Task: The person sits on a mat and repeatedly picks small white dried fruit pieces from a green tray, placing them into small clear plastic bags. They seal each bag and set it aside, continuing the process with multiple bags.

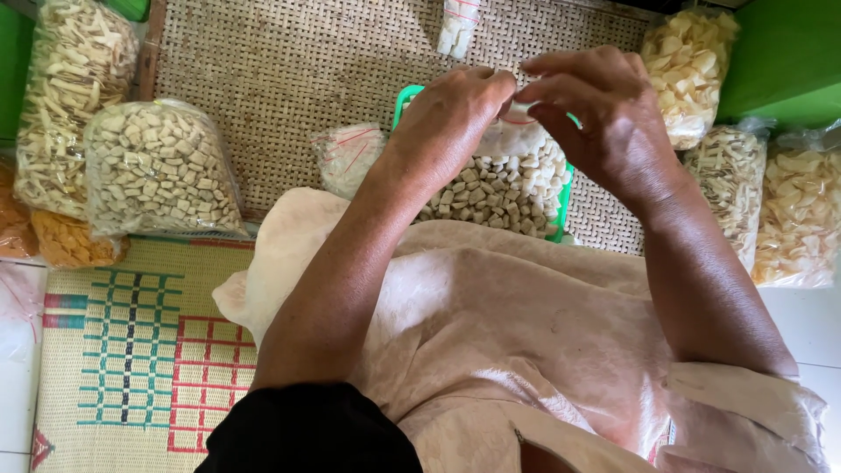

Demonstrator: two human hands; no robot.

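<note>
My left hand and my right hand meet over a clear plastic bag of small pale cube-shaped snacks. Both hands pinch the gathered top of the bag, fingers closed on the plastic. The bag rests on a green tray that shows only at its edges, on a woven mat. My forearms cross above my lap, which is covered in pale cloth.
Filled snack bags stand around: cubes and strips at left, orange chips at lower left, pale chips and more bags at right. A stack of empty plastic bags lies beside the tray. A patterned mat covers the floor.
</note>
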